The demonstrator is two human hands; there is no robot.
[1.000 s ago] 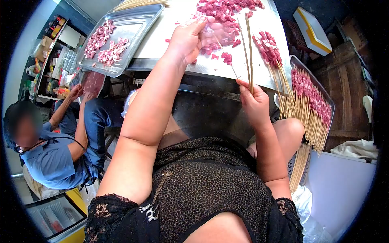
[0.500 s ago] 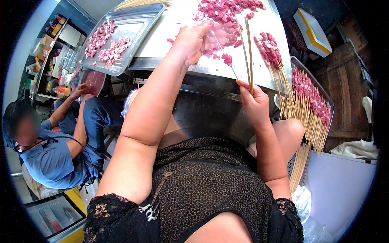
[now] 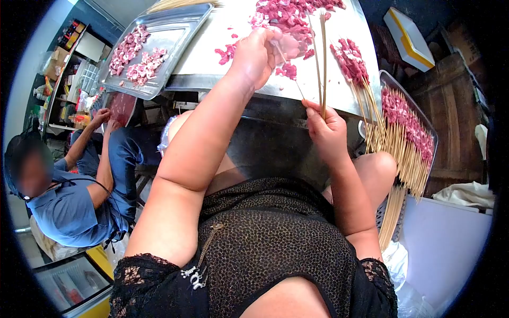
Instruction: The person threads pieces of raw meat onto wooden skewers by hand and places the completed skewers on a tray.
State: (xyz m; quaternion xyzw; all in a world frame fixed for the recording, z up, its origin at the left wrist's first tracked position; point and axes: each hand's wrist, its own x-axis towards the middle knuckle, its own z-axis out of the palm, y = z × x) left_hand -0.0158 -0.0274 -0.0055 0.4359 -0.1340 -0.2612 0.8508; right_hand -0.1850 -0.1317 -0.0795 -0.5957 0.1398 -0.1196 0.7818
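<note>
My right hand (image 3: 327, 132) is closed round several thin bamboo skewers (image 3: 322, 66). One skewer (image 3: 298, 87) slants up and left from its fingertips, with pieces of raw red meat (image 3: 289, 70) threaded on it. At that skewer's upper end, my left hand (image 3: 259, 57) is closed, seemingly pinching a piece of meat; its fingertips are blurred. Just beyond lies a heap of cut raw meat (image 3: 289, 21) on the pale tabletop (image 3: 204, 61). Right of the skewers in my hand, finished meat skewers (image 3: 351, 61) lie with their sticks over the table edge.
A metal tray (image 3: 177, 47) with pale meat pieces stands at the left. Another tray (image 3: 436, 140) at the right holds many meat skewers (image 3: 405, 127), with bare sticks (image 3: 391, 220) below. A person in blue (image 3: 74, 206) sits at the left. A white-and-yellow box (image 3: 408, 40) stands back right.
Both hands have shifted slightly to the left, and the right hand's skewers moved with it. The left hand has turned a little at the meat on the slanting skewer.
</note>
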